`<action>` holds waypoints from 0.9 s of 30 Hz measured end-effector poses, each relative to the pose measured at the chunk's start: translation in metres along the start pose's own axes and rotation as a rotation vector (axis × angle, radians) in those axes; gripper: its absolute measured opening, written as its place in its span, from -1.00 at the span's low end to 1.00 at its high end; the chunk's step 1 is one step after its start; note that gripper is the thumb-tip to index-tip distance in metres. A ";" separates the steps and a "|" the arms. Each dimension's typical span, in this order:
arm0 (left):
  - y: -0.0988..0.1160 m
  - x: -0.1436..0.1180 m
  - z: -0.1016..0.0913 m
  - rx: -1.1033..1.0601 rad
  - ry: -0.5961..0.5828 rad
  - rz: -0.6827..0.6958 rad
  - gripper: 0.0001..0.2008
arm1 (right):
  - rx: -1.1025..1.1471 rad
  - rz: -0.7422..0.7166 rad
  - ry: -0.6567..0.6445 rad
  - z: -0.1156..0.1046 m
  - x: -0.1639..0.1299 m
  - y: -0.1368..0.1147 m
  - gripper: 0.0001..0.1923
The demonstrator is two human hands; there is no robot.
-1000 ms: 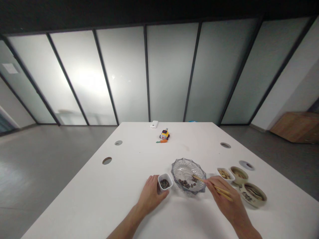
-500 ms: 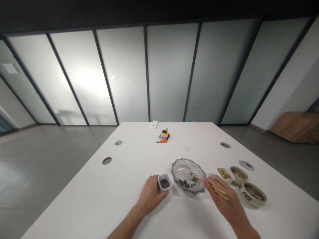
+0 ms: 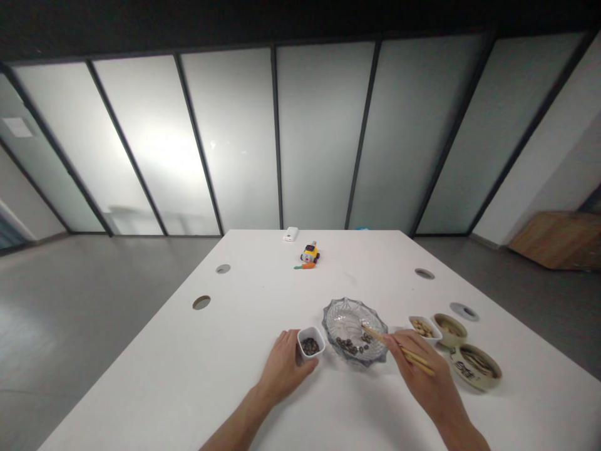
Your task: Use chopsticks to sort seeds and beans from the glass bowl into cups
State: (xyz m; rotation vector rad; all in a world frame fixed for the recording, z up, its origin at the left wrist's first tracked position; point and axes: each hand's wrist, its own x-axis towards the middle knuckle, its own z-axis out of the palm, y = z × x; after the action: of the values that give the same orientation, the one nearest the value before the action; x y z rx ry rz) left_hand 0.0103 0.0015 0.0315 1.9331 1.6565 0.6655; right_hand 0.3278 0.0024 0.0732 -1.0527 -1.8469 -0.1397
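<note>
In the head view my left hand [image 3: 283, 366] is wrapped round a small white square cup [image 3: 320, 334] on the white table. Dark brown beans [image 3: 310, 346] lie inside that cup. Just right of it stands a clear glass bowl [image 3: 345, 306] with a scalloped rim, holding several more dark beans [image 3: 346, 345] along its near side. My right hand [image 3: 421, 369] grips a pair of wooden chopsticks [image 3: 374, 333], their tips over the middle of the bowl. Whether a bean is between the tips I cannot tell.
Right of the bowl stand a white dish [image 3: 425, 330] of pale nuts and two ceramic bowls, a small one [image 3: 457, 321] and a larger one [image 3: 474, 376] with dark writing. A toy car [image 3: 310, 253], a toy carrot [image 3: 307, 266] and a white box [image 3: 290, 234] lie farther back. Round holes pierce the tabletop.
The chopsticks' tips have shifted slightly within the bowl, and my right hand has moved a little right. My left hand and the cup stay in place.
</note>
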 end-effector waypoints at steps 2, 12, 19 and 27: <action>0.000 0.000 0.000 0.001 0.000 0.004 -0.72 | -0.022 -0.011 0.011 0.000 -0.001 0.002 -0.64; 0.001 0.000 -0.001 0.008 -0.011 -0.008 -0.72 | -0.111 -0.059 0.054 -0.002 0.001 0.003 -0.59; 0.000 0.000 0.000 0.003 -0.005 0.000 -0.72 | -0.061 0.002 0.019 0.000 0.001 -0.001 -0.55; 0.001 0.000 -0.001 0.009 -0.004 -0.006 -0.73 | -0.097 -0.027 0.042 0.000 0.000 -0.001 -0.59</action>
State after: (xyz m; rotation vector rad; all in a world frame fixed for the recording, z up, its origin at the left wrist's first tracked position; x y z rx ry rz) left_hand 0.0106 0.0012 0.0327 1.9335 1.6655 0.6520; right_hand 0.3275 0.0015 0.0735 -1.0836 -1.8326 -0.2682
